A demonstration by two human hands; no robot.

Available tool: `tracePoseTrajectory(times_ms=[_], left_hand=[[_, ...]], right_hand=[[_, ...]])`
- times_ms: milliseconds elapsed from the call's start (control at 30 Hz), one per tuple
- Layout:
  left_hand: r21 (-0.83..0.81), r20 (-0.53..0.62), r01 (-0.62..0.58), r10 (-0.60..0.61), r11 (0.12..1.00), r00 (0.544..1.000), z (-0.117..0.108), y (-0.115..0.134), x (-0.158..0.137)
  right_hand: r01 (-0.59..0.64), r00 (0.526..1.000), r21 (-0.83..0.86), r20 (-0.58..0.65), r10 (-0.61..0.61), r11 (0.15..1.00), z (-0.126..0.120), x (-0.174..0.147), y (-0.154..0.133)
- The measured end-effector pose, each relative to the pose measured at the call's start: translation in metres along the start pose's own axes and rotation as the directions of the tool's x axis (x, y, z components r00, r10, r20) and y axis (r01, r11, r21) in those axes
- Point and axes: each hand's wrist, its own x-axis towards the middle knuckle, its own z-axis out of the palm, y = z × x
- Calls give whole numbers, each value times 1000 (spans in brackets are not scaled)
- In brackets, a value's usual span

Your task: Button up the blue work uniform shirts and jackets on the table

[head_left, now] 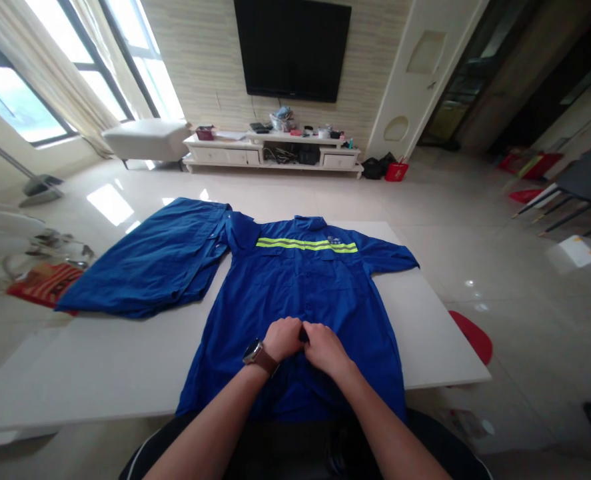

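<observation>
A blue work shirt with a yellow and grey reflective stripe across the chest lies spread out on a white table, its collar at the far side. Its lower edge hangs over the near edge of the table. My left hand, a watch on its wrist, is closed on the front placket. Just beside it my right hand is closed on the same placket, the two sets of fingertips almost touching. What exactly sits between the fingers, fabric or a button, is hidden. To the left lies a folded blue garment.
A red and orange bag sits beyond the table's left end. A red stool stands at the right edge. Farther off are a low white TV cabinet, a grey bench and a wall television.
</observation>
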Motion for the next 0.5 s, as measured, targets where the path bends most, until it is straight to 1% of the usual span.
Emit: tracePoseTrajectory(times_ms=[200, 400, 500], left_hand=[[-28, -6, -7, 7, 1000, 1000, 0, -2, 1], [-58, -22, -7, 6, 998, 1000, 3, 1, 5], [-82, -21, -5, 4, 997, 1000, 3, 4, 7]], right_hand=[[7, 1000, 43, -15, -7, 999, 8, 4, 3], [-20, 1000, 36, 16, 20, 999, 8, 5, 8], [-2, 1000, 34, 12, 1, 999, 9, 5, 11]])
